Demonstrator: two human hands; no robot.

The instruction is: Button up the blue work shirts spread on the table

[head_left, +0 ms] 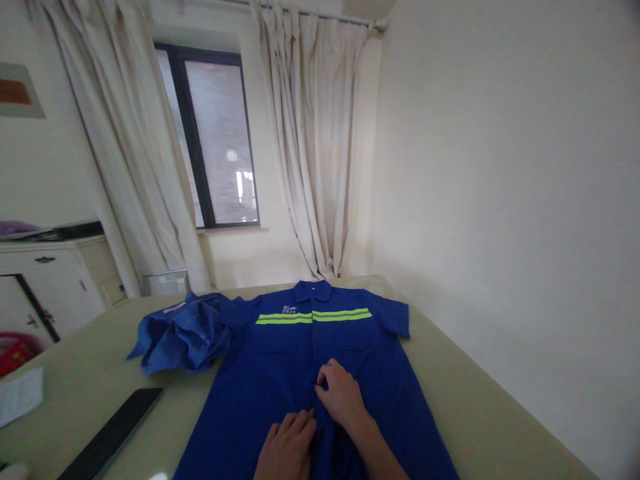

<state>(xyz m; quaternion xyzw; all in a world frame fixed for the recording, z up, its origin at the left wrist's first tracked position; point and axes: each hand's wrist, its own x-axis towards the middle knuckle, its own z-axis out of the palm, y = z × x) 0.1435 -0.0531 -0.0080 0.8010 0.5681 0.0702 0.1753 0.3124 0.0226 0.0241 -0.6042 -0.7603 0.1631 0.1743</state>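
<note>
A dark blue short-sleeved shirt (280, 373) with a collar and yellow-green reflective stripes is spread out on the pale green table (500, 400), its collar at the far side. My right hand (341, 393) is at the middle of the front edge, thumb and fingers curled together at the cloth. Lower and to its left, my left hand (287, 443) lies on the shirt with its fingers bent against the same front edge. Beside the left sleeve sits a crumpled blue garment (185, 333).
A long black object (113, 433) and a white sheet (23, 395) lie on the table's left part. A white cabinet (60, 267) and a red basin (17, 352) are further left. Curtains (310, 133) and a window stand behind; a wall borders the right.
</note>
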